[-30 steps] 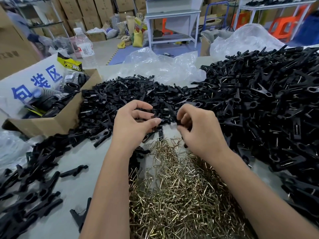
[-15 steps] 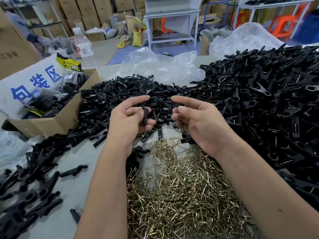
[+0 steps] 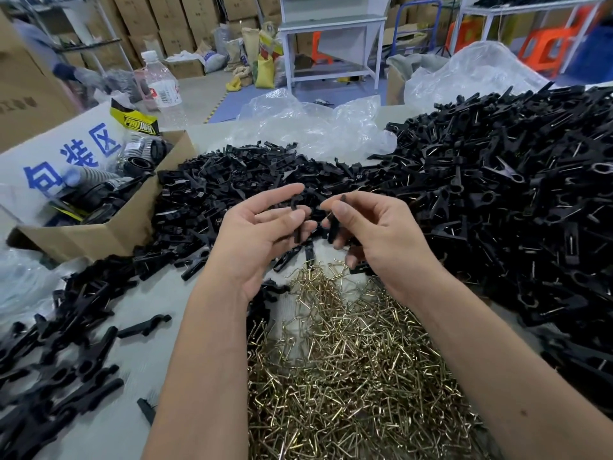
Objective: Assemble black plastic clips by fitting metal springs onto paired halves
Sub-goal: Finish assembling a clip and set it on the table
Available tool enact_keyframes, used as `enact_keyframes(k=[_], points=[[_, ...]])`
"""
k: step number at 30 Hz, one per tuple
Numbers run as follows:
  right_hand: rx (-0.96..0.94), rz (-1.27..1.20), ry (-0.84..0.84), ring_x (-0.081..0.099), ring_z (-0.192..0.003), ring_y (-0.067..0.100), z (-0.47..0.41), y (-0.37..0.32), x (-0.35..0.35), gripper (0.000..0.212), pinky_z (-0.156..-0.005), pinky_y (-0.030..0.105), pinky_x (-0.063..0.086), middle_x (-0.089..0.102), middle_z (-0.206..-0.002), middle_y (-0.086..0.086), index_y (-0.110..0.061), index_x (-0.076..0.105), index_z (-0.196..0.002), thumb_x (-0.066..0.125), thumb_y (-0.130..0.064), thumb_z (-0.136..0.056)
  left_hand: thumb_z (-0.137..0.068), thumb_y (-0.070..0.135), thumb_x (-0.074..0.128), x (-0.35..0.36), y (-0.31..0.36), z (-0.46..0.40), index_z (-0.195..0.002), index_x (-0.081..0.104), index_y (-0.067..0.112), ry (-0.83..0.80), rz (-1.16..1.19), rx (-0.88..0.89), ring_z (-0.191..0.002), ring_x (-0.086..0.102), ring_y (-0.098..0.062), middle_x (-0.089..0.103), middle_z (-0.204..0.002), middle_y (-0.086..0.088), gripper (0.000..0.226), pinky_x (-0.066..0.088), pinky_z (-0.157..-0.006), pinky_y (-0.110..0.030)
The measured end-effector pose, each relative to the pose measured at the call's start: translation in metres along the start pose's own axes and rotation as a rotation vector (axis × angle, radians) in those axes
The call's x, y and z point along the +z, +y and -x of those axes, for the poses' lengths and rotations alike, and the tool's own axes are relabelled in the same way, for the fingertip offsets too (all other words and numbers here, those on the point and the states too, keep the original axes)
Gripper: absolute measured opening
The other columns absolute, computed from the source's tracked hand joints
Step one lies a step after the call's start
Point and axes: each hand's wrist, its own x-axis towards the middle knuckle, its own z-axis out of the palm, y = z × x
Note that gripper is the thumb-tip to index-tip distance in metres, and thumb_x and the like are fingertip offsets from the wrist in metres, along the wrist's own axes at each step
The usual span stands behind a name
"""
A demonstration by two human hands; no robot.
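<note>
Hands [image 3: 262, 227], one clip half [image 3: 297, 224] each

Even, diffuse overhead light on my bench; shadows soft and short. Glare on clear plastic bags [image 3: 315, 124] at 12 o'clock; brass glints on spring heap [image 3: 348, 366] at 6. Motion blur on my fingertips [image 3: 338, 207] at centre. Wide-angle bending at 3 and 9 edges; corners soft, background shelving smeared.

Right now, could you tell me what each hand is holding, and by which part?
Each holds one black clip half: the left hand pinches its clip half mid-length, the right hand grips its own near the upper end.
</note>
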Motion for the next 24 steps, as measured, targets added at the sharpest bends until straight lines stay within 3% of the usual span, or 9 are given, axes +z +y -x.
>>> enact_keyframes(k=[3,7,12,14,18,24], points=[[-0.018,-0.019,0.040,0.063,-0.065,0.027,0.000,0.003,0.000,0.016,-0.042,0.025,0.044,0.074,-0.080,0.018,-0.007,0.064,-0.108,0.072,-0.016,-0.096,-0.067,0.011,0.082,0.000,0.001,0.001,-0.109,0.080,0.018,-0.001,-0.049,-0.023,-0.087,0.078,-0.020,0.079,-0.106,-0.013,0.043,0.058,-0.068,-0.020],[-0.116,0.091,0.096,0.072,-0.064,0.015,0.000,0.004,-0.001,0.008,-0.048,0.021,0.048,0.076,-0.075,0.011,-0.012,0.072,-0.097,0.075,-0.018,-0.095,-0.066,0.004,0.081,0.002,0.000,0.001,-0.108,0.080,0.012,-0.042,-0.017,-0.067,-0.090,0.078,-0.026,0.078,-0.106,-0.018,0.042,0.060,-0.070,-0.022],[-0.184,0.217,0.119,0.071,-0.064,0.023,-0.001,0.006,-0.003,0.003,-0.056,0.027,0.054,0.075,-0.074,0.008,-0.021,0.078,-0.092,0.078,-0.019,-0.093,-0.061,0.004,0.084,0.005,0.000,0.002,-0.107,0.080,0.010,-0.027,-0.072,-0.093,-0.088,0.078,-0.026,0.078,-0.103,-0.019,0.047,0.061,-0.068,-0.022],[-0.199,0.233,0.112,0.071,-0.063,0.020,-0.001,0.007,-0.002,0.002,-0.057,0.023,0.053,0.075,-0.073,0.007,-0.020,0.079,-0.091,0.079,-0.018,-0.092,-0.059,0.003,0.085,0.006,0.001,0.002,-0.102,0.082,0.011,-0.021,-0.069,-0.093,-0.085,0.078,-0.024,0.079,-0.098,-0.019,0.043,0.061,-0.067,-0.021],[-0.210,0.257,0.118,0.073,-0.067,0.019,-0.002,0.009,-0.001,0.002,-0.066,0.032,0.061,0.076,-0.075,0.005,-0.019,0.081,-0.093,0.080,-0.019,-0.091,-0.057,0.005,0.086,0.010,0.002,0.003,-0.090,0.084,0.015,-0.045,-0.085,-0.102,-0.076,0.077,-0.018,0.079,-0.090,-0.014,0.034,0.060,-0.064,-0.021],[-0.188,0.253,0.070,0.073,-0.068,0.014,-0.001,0.007,-0.003,0.008,-0.066,0.025,0.058,0.077,-0.077,0.001,-0.018,0.083,-0.099,0.077,-0.017,-0.094,-0.058,0.005,0.087,0.011,0.000,0.002,-0.093,0.084,0.012,-0.046,-0.091,-0.106,-0.077,0.077,-0.020,0.079,-0.086,-0.012,0.036,0.061,-0.065,-0.022]])
